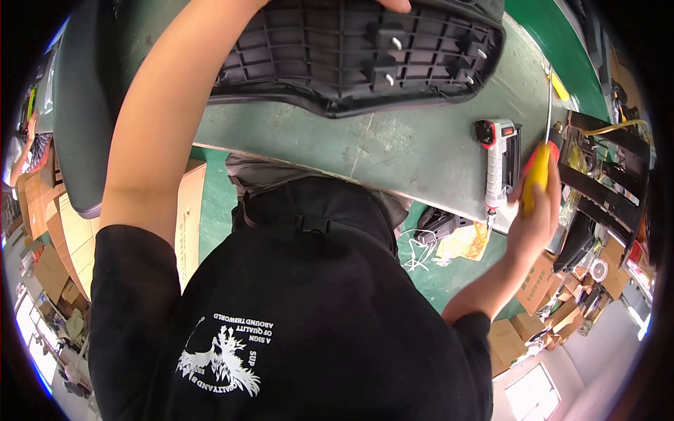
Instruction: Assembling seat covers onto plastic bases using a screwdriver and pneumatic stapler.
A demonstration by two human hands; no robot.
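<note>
In my right hand (537, 210), closed around its yellow handle, is a screwdriver (536, 179) with its long metal shaft pointing away from me. A red part shows right behind the handle; I cannot tell what it belongs to. On the far part of the bench lies a black plastic shell (302, 70), its ribbed underside showing, with several small pale pieces standing in its right part. My left arm reaches over the shell's left side. Of my left hand (394, 5), only a finger shows at the shell's far side; the rest is cut off by the top edge.
A grey and black nail gun (496, 165) lies on the green bench (400, 151), left of my right hand. Another yellow-handled tool (559, 87) lies beyond the screwdriver. A black frame (607, 175) stands at the right. Cardboard boxes (509, 344) and a long black padded piece (84, 126) flank me.
</note>
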